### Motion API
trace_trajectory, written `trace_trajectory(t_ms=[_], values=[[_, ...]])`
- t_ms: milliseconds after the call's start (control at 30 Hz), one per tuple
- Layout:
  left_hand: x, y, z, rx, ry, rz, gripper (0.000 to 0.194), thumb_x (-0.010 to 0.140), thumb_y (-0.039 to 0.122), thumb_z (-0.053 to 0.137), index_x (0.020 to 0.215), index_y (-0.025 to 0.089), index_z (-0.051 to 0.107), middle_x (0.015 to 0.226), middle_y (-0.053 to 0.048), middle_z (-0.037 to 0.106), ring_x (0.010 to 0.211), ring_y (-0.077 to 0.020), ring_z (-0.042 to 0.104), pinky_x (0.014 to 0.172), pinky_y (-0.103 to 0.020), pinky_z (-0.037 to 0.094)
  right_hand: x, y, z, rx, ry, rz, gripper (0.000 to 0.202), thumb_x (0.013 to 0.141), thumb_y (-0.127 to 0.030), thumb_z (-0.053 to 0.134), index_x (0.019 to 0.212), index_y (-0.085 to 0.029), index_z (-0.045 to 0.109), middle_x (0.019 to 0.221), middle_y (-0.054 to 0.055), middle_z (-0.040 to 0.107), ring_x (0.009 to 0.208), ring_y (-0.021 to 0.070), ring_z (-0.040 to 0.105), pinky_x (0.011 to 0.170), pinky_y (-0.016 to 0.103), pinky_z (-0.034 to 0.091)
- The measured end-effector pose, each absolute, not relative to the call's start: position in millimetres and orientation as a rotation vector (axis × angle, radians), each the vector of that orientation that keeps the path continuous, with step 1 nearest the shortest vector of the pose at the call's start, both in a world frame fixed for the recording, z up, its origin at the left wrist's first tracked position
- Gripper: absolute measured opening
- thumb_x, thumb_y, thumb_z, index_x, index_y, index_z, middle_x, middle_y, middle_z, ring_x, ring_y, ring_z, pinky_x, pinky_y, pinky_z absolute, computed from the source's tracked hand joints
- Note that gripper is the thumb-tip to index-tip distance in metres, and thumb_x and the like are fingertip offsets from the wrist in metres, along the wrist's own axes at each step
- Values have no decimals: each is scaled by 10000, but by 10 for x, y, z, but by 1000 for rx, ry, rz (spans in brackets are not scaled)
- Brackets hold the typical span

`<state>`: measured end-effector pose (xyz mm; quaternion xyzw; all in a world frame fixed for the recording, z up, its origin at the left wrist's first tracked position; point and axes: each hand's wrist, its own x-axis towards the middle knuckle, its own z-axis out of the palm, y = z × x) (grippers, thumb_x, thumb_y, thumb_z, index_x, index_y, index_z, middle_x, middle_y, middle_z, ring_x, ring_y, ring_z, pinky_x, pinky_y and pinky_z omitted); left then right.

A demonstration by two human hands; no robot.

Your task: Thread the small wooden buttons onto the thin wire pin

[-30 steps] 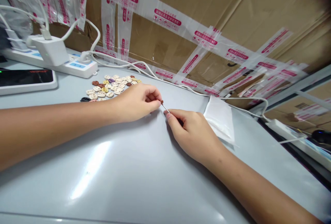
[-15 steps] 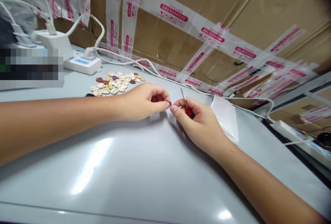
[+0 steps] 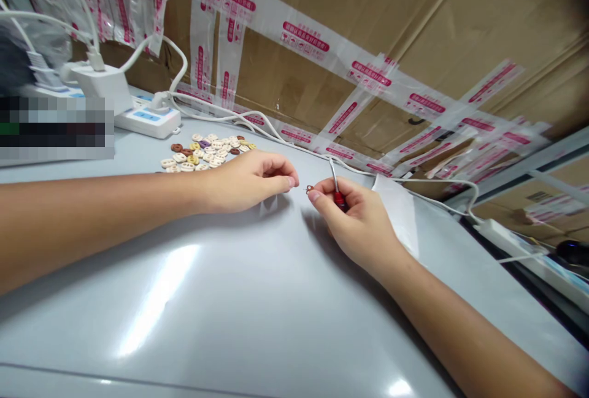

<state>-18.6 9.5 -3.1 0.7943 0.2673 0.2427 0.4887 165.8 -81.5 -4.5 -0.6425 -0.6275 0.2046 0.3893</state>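
My right hand (image 3: 356,211) pinches a small brown button (image 3: 310,189) between thumb and forefinger. Tucked in the same hand is a slim tool (image 3: 335,178) with a metal shaft pointing up and a red and dark handle; its exact kind is unclear. A short gap to the left of the button, my left hand (image 3: 257,180) is closed in a pinch, and what its fingertips hold, if anything, is too small to make out. A small clear or whitish shape (image 3: 269,205) shows below its fingers. Behind the left wrist lies a spread of cream, brown, yellow and purple buttons (image 3: 209,149).
The grey tabletop (image 3: 239,300) runs under both arms. A white sheet or pouch (image 3: 398,214) lies beyond the right wrist. White cables (image 3: 271,131) trail along a taped cardboard box (image 3: 285,79). At the left back stands a power strip (image 3: 150,119) with a plug-in adapter (image 3: 105,88).
My hands have come apart slightly. The brown button, earlier at the left fingertips, now sits in the right hand's pinch. The view has tilted a little.
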Motion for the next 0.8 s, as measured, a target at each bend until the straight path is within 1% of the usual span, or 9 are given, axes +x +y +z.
trace_trajectory(t_ms=[100,200,400,633,800], values=[[-189,100,-43,1999,629,557,210,922,323,550,974,161,672,859,13,641,798,-112,561,739,-246,438,1662,-806,-49,-1630,-1576,576,201,869,-382,635,795,-196,616,543,-76,413,486,86,392,476,248,316],[-186,94,-52,2072,631,537,218,912,345,561,974,170,675,854,16,642,790,-118,553,709,-247,428,1644,-816,-47,-1624,-1599,576,198,870,-376,635,793,-194,621,542,-76,412,486,84,395,475,246,319],[-185,84,-50,2170,634,565,175,880,285,573,933,170,693,782,35,635,700,-95,516,637,-229,392,1608,-837,-65,-1606,-1646,580,194,883,-368,636,808,-188,634,535,-75,426,486,79,383,462,242,287],[-191,77,-60,2249,597,552,170,850,259,564,883,180,711,728,38,630,659,-94,505,590,-228,370,1638,-845,-87,-1585,-1598,677,169,891,-364,662,877,-201,623,557,-78,440,488,75,405,471,232,313],[-197,59,-57,2242,593,564,175,839,259,566,876,170,712,724,24,634,653,-100,508,592,-232,363,1629,-845,-84,-1542,-1536,805,219,883,-406,683,865,-200,611,573,-83,412,456,60,340,458,235,292]])
